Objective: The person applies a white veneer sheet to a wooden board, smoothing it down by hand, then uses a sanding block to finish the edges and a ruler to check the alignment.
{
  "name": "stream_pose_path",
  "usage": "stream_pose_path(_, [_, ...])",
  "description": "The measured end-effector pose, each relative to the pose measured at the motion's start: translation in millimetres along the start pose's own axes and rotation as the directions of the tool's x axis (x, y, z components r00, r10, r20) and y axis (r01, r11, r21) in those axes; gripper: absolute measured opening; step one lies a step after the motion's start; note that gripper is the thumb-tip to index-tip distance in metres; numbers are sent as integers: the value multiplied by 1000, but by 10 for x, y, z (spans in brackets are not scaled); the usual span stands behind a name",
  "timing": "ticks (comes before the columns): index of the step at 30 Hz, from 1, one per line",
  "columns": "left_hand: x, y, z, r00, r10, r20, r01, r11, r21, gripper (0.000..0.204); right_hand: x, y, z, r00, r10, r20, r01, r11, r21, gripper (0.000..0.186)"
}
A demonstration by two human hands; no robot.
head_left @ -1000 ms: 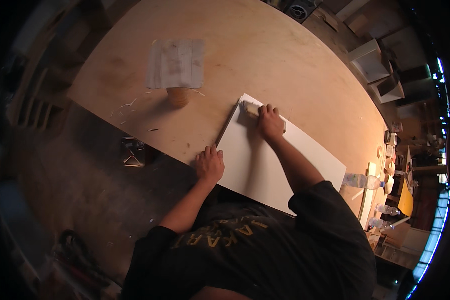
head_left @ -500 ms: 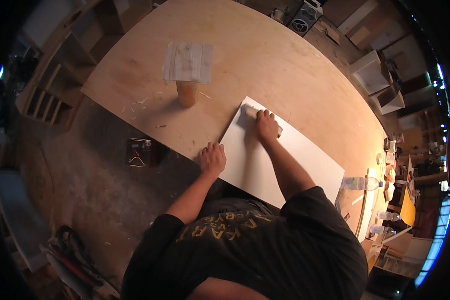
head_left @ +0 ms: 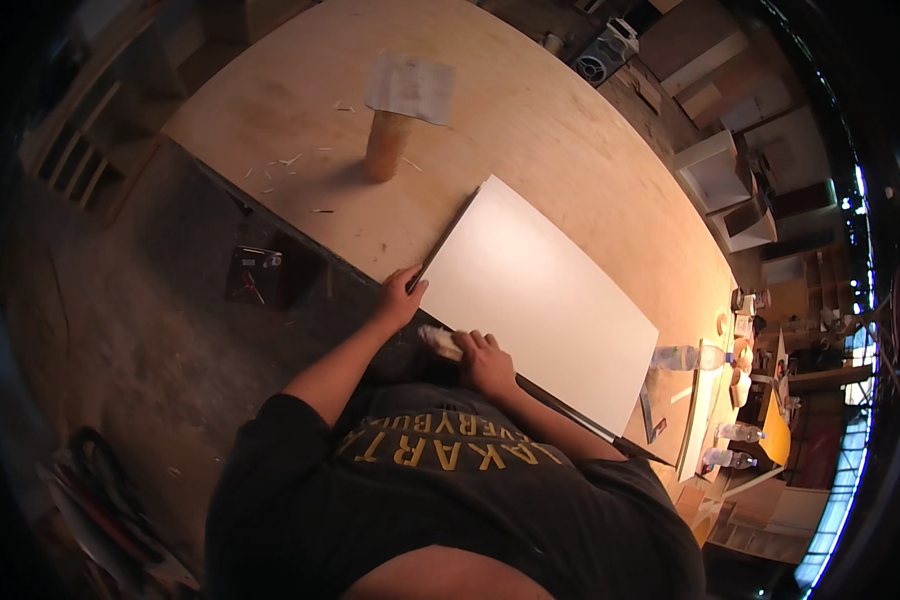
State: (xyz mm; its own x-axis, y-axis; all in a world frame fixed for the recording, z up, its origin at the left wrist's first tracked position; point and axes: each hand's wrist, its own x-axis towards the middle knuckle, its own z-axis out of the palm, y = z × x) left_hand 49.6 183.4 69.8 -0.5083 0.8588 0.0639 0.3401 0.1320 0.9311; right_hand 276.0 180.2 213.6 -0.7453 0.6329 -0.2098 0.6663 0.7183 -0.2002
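Observation:
A smooth white panel (head_left: 540, 295) lies on the wooden worktable, its near long edge facing my body. My left hand (head_left: 400, 302) grips the panel's left end near the close corner, fingers curled at the edge. Just past the near edge, my right hand (head_left: 487, 364) is closed around a pale, wadded rag (head_left: 440, 343), whose end sticks out toward the left. The rag is partly covered by my fingers, and its exact make is hard to see.
The worktable (head_left: 300, 70) carries an orange-brown cylindrical container (head_left: 387, 150) topped by a grey-white flat sheet (head_left: 410, 88), with thin scraps around it. A plastic bottle (head_left: 675, 358) lies by the panel's right end. A dark box (head_left: 255, 275) sits below the table's left edge.
My right hand has drawn the rag from the panel's far side back to its near edge. My left hand has shifted slightly and now grips the panel's end. The view has tilted a little.

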Motion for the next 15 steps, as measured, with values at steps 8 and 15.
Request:
stream_pose_path(8, [-475, -25, 206, 964, -169, -207, 73, 910, -407, 32, 1081, 312, 20, 970, -50, -238, 14, 988, -152, 40])
stream_pose_path(15, [-517, 34, 199, 919, -267, -290, 119, 890, -441, 26, 2060, 649, -290, 974, 58, -218, -88, 987, -132, 28])
